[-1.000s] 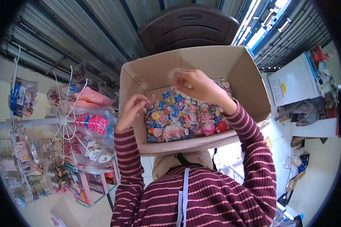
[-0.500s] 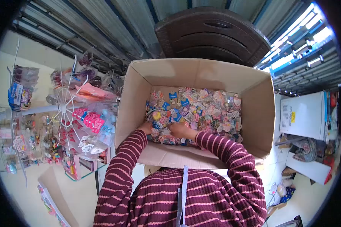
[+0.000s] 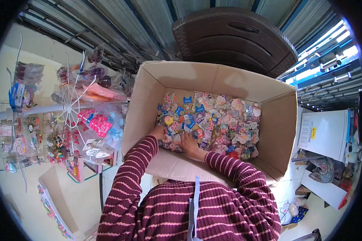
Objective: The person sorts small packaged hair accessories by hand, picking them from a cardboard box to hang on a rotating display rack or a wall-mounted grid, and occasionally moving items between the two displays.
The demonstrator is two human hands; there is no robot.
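A large open cardboard box [image 3: 273,132] stands in front of me, its bottom covered with many small carded items in clear plastic packets [image 3: 229,120]. My left hand [image 3: 159,132] reaches into the box's near left corner, fingers bent down among the packets; what they hold, if anything, is hidden. Just to its right, my right hand [image 3: 190,143] lies on the packets near the front wall, its fingers pointing away from me and partly spread. Blue-carded packets [image 3: 188,123] lie right beyond the hands.
A brown plastic chair [image 3: 233,40] stands behind the box. At left, a wire rack [image 3: 70,107] holds bagged accessories, including pink bows [image 3: 96,123]. On the right are a white carton [image 3: 323,130] and a metal shutter.
The view has turned slightly, so the box appears tilted and further right. My right hand has moved a little nearer the front wall, and its fingers now point more directly away from me.
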